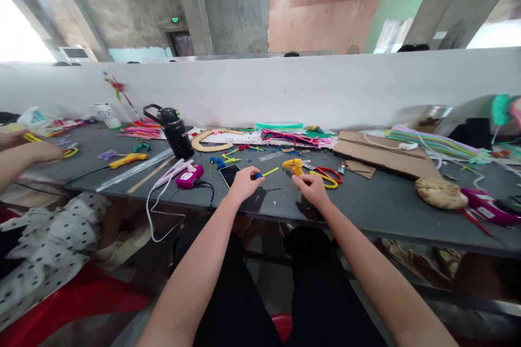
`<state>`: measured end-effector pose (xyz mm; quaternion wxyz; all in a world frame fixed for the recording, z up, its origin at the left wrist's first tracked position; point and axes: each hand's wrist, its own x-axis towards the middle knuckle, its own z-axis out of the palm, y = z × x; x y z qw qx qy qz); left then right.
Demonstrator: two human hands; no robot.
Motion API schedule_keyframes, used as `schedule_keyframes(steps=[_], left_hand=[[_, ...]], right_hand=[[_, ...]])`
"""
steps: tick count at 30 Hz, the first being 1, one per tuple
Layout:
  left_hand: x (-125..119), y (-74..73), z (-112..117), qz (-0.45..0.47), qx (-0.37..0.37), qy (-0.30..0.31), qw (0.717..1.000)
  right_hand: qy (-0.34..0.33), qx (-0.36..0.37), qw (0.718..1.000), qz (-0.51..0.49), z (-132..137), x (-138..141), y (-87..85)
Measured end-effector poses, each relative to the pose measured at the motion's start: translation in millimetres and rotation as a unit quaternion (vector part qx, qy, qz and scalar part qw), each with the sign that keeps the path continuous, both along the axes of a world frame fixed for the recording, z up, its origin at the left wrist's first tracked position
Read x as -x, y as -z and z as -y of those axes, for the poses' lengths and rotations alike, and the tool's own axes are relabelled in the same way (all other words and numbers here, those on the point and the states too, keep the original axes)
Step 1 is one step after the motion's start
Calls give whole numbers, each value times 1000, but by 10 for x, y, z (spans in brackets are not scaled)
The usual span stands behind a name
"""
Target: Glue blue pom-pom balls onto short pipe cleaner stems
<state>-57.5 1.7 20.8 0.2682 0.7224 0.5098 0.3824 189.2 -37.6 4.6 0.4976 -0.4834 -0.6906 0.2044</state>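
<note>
My left hand [243,184] is closed in a pinch on a small blue pipe-cleaner piece [258,176] with a yellow-green stem [270,172] pointing right. A phone [229,174] lies just behind this hand. My right hand [312,188] is held over the table's front part, its thumb and fingers pressed together; what is between them is too small to make out. Right behind its fingertips is a yellow glue gun [293,165]; whether they touch it is unclear. Scissors with red and yellow handles [330,178] lie beyond that hand.
Left of my hands are a black bottle [176,133], a pink-purple device [189,176] and a white cable [148,211] hanging over the edge. Cardboard [386,154] and pipe cleaners [439,141] lie right. A white partition [244,89] stands behind. Another person's arm [28,154] reaches in at left.
</note>
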Motion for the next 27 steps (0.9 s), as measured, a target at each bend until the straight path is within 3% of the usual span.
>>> schedule_keyframes(steps=[2, 6, 8, 10, 12, 15, 19, 22, 24, 25, 27], left_hand=[[21, 21, 2, -8, 1, -11, 1000], [4, -5, 54, -23, -5, -1, 1000], [-23, -28, 70, -15, -17, 1, 1000], [-54, -38, 69, -8, -17, 4, 1000], [-84, -36, 65, -6, -24, 13, 1000], [-113, -34, 84, -5, -40, 24, 999], [-121, -58, 146, -14, -49, 34, 998], [-114, -70, 177, -18, -48, 36, 998], [-107, -69, 184, -16, -52, 40, 998], [-104, -69, 184, -14, -55, 42, 998], [-98, -76, 183, -17, -60, 42, 997]], right_hand=[[36, -14, 999, -9, 30, -198, -52], [203, 3, 978, -41, -122, -882, -127], [309, 69, 948, 29, -288, -1221, -128], [372, 189, 900, 128, -459, -1456, -107], [389, 296, 847, 207, -600, -1574, -80], [402, 339, 809, 264, -730, -1624, -71], [358, 361, 823, 255, -753, -1685, -152], [298, 403, 858, 108, -617, -1722, -238], [252, 394, 883, 35, -434, -1701, -280], [218, 376, 901, -1, -319, -1671, -294], [65, 301, 939, -152, -65, -1553, -306]])
